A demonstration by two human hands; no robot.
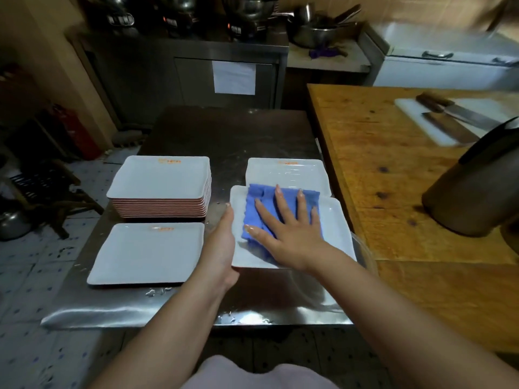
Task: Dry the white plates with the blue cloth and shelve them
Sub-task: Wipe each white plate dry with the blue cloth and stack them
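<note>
White plates lay in four places on the steel table, and one of them, the held plate, was being dried. The blue cloth was spread on its face under the right hand, whose fingers were straight and fanned, pressing the cloth flat rather than clutching it. The cloth reached just past the fingertips to the plate's far rim. The left hand steadied the plate along its left edge; its palm lay against the rim, and whether its fingers curled under the plate could not be seen.

Beyond the right fingertips, partly covered by the held plate, sat another plate whose surface glistened, probably not dried yet. Out past the left thumb stood a tall stack of plates, and on the near side of that stack a single plate lay alone. Which of these were already dry could not be told for certain; the single plate looked matte and may have been finished. Droplets shone on the steel near the table's front edge.

No plate appeared to have been shelved, and no shelf showed in view. By my judgement the work was at an early stage: one plate in the middle of being wiped, at least one wet plate waiting, the stack possibly untouched, and all the shelving still to be done.
</note>
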